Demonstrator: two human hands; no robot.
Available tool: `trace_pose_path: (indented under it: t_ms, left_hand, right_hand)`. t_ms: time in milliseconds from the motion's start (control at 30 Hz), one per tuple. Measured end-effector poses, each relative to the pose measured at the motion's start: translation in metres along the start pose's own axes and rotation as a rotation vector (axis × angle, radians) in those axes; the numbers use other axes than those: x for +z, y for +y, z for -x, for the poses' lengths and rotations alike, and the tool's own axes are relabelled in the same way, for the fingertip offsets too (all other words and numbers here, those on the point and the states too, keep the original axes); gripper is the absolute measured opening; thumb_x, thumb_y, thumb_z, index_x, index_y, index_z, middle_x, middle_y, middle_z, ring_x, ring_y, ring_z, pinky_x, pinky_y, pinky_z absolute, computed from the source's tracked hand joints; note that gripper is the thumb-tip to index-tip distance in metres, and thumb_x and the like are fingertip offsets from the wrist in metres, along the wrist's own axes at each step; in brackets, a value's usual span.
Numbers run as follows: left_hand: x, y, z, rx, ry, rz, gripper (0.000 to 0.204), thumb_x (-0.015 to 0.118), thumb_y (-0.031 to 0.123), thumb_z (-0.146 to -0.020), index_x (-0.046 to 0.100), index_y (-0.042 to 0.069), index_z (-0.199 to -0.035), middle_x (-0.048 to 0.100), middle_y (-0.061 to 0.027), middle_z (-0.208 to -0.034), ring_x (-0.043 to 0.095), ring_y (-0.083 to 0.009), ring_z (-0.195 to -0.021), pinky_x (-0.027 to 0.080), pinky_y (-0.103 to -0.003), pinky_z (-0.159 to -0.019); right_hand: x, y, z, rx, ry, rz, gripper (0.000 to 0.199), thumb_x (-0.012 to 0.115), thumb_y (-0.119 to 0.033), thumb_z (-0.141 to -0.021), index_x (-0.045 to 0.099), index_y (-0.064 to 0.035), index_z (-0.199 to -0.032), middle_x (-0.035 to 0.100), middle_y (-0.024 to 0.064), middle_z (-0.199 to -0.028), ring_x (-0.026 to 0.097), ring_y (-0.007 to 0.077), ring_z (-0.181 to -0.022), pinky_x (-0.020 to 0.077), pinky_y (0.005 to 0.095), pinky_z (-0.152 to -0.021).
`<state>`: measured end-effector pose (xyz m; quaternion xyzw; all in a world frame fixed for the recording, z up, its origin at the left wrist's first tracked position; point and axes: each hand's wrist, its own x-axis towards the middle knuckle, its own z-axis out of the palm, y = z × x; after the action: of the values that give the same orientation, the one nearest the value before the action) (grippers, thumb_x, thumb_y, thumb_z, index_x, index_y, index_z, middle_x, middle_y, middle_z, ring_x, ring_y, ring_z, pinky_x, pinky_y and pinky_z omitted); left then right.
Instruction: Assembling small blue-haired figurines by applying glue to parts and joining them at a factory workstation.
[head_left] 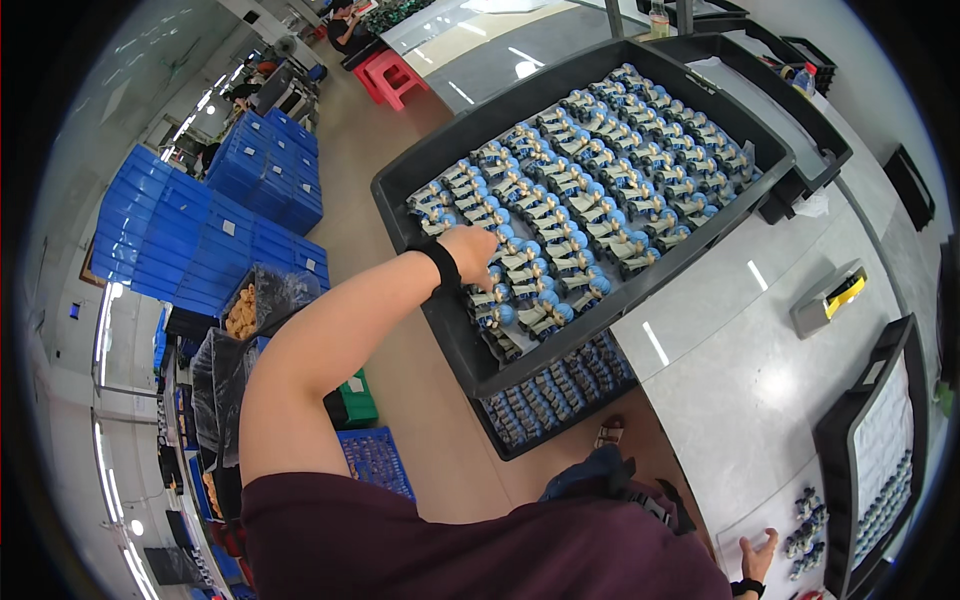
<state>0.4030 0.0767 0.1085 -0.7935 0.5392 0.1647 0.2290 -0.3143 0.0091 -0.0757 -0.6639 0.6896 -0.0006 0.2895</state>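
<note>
My left hand (pixel 470 250), a black band on its wrist, reaches into a large black tray (pixel 420 170) filled with rows of small blue-and-beige parts (pixel 590 180). Its fingers are down among the parts at the tray's near left; what they grip is hidden. My right hand (pixel 757 555) lies flat with fingers spread on the white table (pixel 740 370) at the lower right, next to a small cluster of the same parts (pixel 808 530).
A second black tray (pixel 550 400) of parts sits under the large one. Another black tray (pixel 860 450) stands at the right, with a grey-and-yellow device (pixel 828 298) beyond it. Stacked blue crates (pixel 210 220) line the floor at left; a red stool (pixel 392 75) stands far off.
</note>
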Motion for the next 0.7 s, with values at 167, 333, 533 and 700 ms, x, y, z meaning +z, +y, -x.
trace_pose_path:
  t_ms: [167,333,533,700]
  left_hand:
    - [0.004,0.007,0.001,0.035,-0.236,-0.071,0.028,0.075,0.013,-0.055,0.061,-0.004,-0.072,0.062,-0.0171,-0.080,0.061,-0.0274,-0.082,0.051,-0.036,-0.067]
    - [0.007,-0.005,0.006,0.072,-0.411,0.143,0.017,0.071,0.008,-0.055,0.062,-0.003,-0.063,0.063,-0.0190,-0.071,0.063,-0.0261,-0.074,0.050,-0.035,-0.063]
    - [-0.006,-0.022,-0.014,0.006,-0.062,0.011,0.028,0.072,0.017,-0.062,0.064,-0.001,-0.081,0.063,-0.0151,-0.084,0.060,-0.0296,-0.081,0.048,-0.035,-0.071]
    - [0.006,-0.024,-0.026,0.103,-0.094,0.179,0.034,0.073,0.019,-0.062,0.061,0.000,-0.088,0.061,-0.0164,-0.087,0.058,-0.0296,-0.085,0.047,-0.036,-0.073]
  right_hand:
    - [0.003,0.007,-0.004,-0.020,0.011,0.009,0.058,0.067,-0.019,-0.059,0.041,-0.0037,-0.108,0.047,0.0196,-0.106,0.045,0.0354,-0.101,0.0330,0.0371,-0.090]
    - [0.002,0.000,-0.004,-0.006,0.003,0.006,0.057,0.067,-0.019,-0.059,0.041,-0.0034,-0.108,0.047,0.0205,-0.105,0.045,0.0359,-0.101,0.0333,0.0370,-0.089]
    - [0.003,0.006,-0.004,-0.005,0.028,0.004,0.057,0.067,-0.019,-0.059,0.041,-0.0030,-0.107,0.048,0.0219,-0.104,0.045,0.0361,-0.100,0.0331,0.0373,-0.089]
    - [0.004,0.007,-0.004,-0.019,0.007,-0.010,0.059,0.067,-0.018,-0.059,0.040,-0.0023,-0.109,0.047,0.0211,-0.106,0.044,0.0356,-0.103,0.0317,0.0375,-0.091]
